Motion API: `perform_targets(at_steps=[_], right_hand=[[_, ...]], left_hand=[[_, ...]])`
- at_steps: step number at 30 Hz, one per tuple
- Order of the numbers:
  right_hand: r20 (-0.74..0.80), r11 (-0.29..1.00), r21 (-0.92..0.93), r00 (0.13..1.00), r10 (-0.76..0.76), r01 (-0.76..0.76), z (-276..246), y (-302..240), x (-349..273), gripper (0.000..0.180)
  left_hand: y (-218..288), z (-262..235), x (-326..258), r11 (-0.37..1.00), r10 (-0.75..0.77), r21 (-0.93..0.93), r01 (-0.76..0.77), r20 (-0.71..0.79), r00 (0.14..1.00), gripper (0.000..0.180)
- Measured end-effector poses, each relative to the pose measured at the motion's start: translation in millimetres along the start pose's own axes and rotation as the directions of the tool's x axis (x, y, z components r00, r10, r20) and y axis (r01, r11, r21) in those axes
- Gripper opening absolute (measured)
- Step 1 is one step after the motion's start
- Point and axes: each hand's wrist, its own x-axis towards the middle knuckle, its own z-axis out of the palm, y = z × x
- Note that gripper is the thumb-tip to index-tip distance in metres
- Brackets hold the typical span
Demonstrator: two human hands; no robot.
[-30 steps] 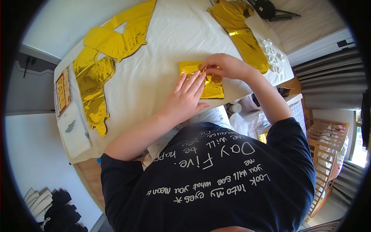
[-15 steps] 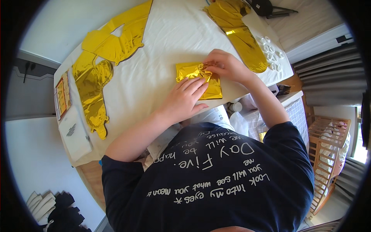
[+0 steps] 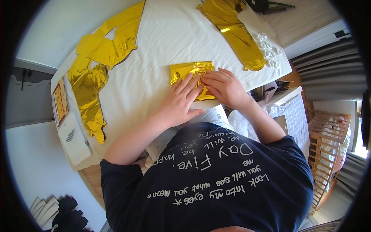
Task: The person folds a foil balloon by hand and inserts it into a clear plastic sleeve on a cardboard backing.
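Note:
A folded piece of shiny gold foil [image 3: 178, 70], like a flat foil balloon, lies near the front edge of the white-covered table [image 3: 135, 89]. My left hand [image 3: 181, 96] rests on its left part, palm down, with fingers spread and thumb stretched out. From the right, my right hand [image 3: 228, 89] lies on the foil with its fingers extended and close to the left fingertips. Neither hand shows a grip on the foil. Both hands hide much of its middle and lower part.
Uninflated gold foil balloons lie at the left [image 3: 87, 87], far left [image 3: 123, 42] and far right [image 3: 243, 44]. Several small white rolls [image 3: 267, 51] stand at the right edge. Flat packets [image 3: 75, 137] line the left edge. A wooden crib [image 3: 326, 154] stands beyond to the right.
My right hand has come down from lifted, bent fingers at the foil's far right corner to lie flatter and nearer me. The foil's far edge now looks flatter. My left hand stays on it.

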Motion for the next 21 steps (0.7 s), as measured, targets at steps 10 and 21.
perform_targets(at_steps=[10,21], right_hand=[[-0.202,0.856,0.053,0.834,0.514,-0.514,4.5,1.0,-9.0,0.034],[-0.222,0.862,-0.019,0.843,0.49,-0.506,14.8,-8.9,-5.2,0.037]], left_hand=[[-2.0,-0.8,1.6,0.999,0.035,0.018,-0.036,0.047,0.998,0.073],[-3.1,-0.8,3.3,0.998,0.003,-0.065,-0.001,0.022,1.0,0.071]])
